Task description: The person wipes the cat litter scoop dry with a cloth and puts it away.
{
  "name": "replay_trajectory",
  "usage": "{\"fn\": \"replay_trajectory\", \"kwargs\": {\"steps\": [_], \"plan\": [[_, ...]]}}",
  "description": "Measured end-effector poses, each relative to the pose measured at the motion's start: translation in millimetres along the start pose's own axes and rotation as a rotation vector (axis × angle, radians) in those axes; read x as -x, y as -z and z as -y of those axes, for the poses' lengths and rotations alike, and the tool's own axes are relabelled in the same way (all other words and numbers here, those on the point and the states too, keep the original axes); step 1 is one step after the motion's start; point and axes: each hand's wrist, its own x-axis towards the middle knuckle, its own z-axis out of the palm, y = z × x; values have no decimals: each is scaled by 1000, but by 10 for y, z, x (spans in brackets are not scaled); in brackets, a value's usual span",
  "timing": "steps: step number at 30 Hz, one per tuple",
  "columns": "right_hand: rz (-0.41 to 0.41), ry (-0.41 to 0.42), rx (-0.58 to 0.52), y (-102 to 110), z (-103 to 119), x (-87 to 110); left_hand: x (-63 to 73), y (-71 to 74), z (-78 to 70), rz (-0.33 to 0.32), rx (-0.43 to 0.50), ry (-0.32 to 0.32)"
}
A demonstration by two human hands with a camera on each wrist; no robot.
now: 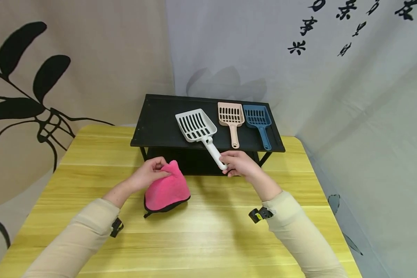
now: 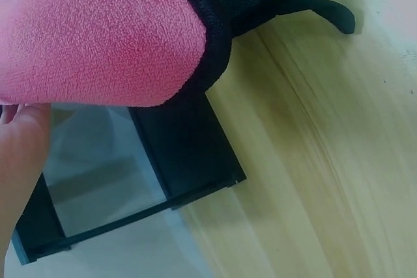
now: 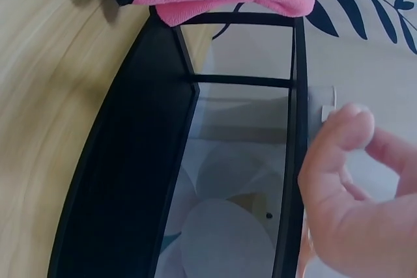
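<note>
My left hand (image 1: pixel 147 174) pinches the top of a pink cloth (image 1: pixel 169 189) with black edging, which hangs down over the front of the table. In the left wrist view the cloth (image 2: pixel 111 37) fills the upper left, hiding most of the fingers. With thumb and fingers, my right hand (image 1: pixel 241 165) holds a white litter scoop (image 1: pixel 213 150) by the end of its handle. The scoop's slotted head tilts up to the left over the black rack's top. In the right wrist view, my right hand (image 3: pixel 358 193) shows thumb and fingers curled, the scoop mostly hidden.
A black two-level rack (image 1: pixel 163 116) stands at the back of the wooden table (image 1: pixel 194 247). On its top, to the right, lie a pink-beige litter scoop (image 1: pixel 234 131) and a blue litter scoop (image 1: pixel 264 135), handles toward me. Printed curtains hang close behind.
</note>
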Motion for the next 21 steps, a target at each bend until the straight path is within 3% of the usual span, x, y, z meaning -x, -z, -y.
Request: {"fn": "replay_trajectory", "kwargs": {"steps": [14, 21], "plan": [[-86, 10, -142, -205, 80, -211, 16, -10, 22, -7, -8, -21], [-48, -5, -118, -181, 75, -180, 27, -24, 18, 0, -4, -6]]}}
